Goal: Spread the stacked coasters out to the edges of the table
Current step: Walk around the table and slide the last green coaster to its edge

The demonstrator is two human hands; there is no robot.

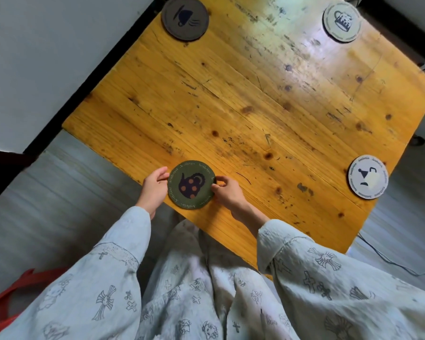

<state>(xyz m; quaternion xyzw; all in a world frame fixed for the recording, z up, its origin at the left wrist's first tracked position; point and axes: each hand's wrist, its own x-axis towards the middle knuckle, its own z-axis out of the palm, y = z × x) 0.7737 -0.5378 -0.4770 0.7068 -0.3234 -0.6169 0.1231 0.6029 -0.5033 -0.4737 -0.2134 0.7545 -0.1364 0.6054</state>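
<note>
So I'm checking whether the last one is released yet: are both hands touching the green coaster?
Touching. The head view shows the left hand fingertips on the green coaster left rim and the right hand pinching its right rim.

Pale blue cross-printed sleeves (329, 273)

Room: worn wooden table (255, 106) on grey plank floor (59, 192).
White wall (47, 57) with black skirting (96, 77); glare falls across the tabletop.
</note>
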